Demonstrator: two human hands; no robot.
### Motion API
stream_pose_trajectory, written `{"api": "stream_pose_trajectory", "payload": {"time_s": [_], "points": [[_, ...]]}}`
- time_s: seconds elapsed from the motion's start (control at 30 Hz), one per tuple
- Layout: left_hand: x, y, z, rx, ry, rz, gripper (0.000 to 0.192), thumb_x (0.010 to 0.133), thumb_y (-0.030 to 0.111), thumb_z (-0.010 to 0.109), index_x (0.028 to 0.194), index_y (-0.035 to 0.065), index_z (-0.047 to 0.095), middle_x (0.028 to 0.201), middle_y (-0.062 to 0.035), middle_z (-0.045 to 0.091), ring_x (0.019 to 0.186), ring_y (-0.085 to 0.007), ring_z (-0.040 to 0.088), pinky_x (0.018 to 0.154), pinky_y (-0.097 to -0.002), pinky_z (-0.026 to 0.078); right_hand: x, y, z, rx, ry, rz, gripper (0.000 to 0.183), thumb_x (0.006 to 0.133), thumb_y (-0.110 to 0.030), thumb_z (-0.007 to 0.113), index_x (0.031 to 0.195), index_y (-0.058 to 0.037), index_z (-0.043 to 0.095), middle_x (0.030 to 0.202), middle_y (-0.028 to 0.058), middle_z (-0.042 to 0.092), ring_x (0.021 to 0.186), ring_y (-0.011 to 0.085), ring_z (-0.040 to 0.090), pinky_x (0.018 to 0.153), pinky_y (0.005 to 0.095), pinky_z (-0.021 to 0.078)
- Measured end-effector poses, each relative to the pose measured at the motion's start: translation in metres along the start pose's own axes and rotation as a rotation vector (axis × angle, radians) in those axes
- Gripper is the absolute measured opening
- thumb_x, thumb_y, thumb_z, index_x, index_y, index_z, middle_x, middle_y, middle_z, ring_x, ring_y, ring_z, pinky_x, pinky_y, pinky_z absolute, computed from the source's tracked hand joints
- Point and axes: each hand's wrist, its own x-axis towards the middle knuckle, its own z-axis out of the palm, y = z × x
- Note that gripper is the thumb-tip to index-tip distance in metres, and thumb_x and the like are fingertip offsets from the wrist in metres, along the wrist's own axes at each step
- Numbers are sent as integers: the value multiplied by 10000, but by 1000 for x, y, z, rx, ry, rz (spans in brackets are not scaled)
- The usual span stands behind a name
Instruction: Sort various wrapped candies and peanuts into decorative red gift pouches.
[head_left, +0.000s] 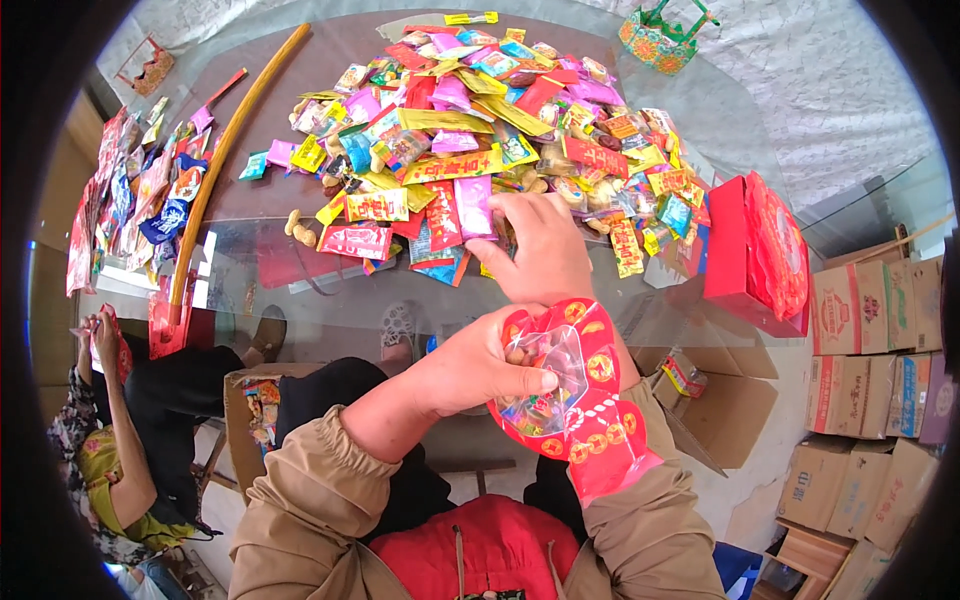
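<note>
My left hand grips a red pouch with a clear window, printed with gold coins; wrapped sweets show inside it. Over the near side of a big heap of wrapped sweets and peanuts, my right hand has thumb and forefinger apart at the right edge of a pink packet. Whether it grips the packet is not plain, but it does not lift it. Red, yellow and blue packets lie around it on the glass-topped table. The pouch partly hides my right forearm.
A red box of flat red pouches stands at the table's right. A yellow curved strip separates a smaller packet heap on the left. Another person's hands hold a red pouch. Below are open cartons; stacked cartons stand right.
</note>
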Motion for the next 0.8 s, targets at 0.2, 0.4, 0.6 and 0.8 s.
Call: {"api": "stream_pose_trajectory", "payload": {"time_s": [0.2,0.4,0.6,0.8], "points": [[-4,11,2,-5,77,24,635,863,57,811,1419,33,505,1261,-53,677,1152,-158,655,1017,-369,520,8,-7,25,-92,74,67,570,752,-244,841,1235,-56,605,1028,154,668,1022,374,573,898,468,482],[-3,6,-8,-42,204,144,496,911,2,735,1367,18,543,1239,-67,696,1117,-159,677,987,-369,547,7,7,21,75,182,211,458,825,-174,745,1256,-88,616,1068,168,689,993,384,642,895,467,508],[4,15,-17,-61,556,329,440,950,-1,673,1374,16,554,1235,-83,694,1097,-185,678,959,-377,556,3,34,-45,458,302,497,347,884,-145,733,1202,-30,656,1072,81,710,951,171,681,819,328,539],[5,18,-23,-77,647,415,427,963,-22,645,1376,26,551,1244,-79,686,1106,-178,670,965,-369,544,-19,41,-116,926,371,489,290,890,14,651,1179,11,678,1079,31,684,977,96,637,866,274,518]]}}
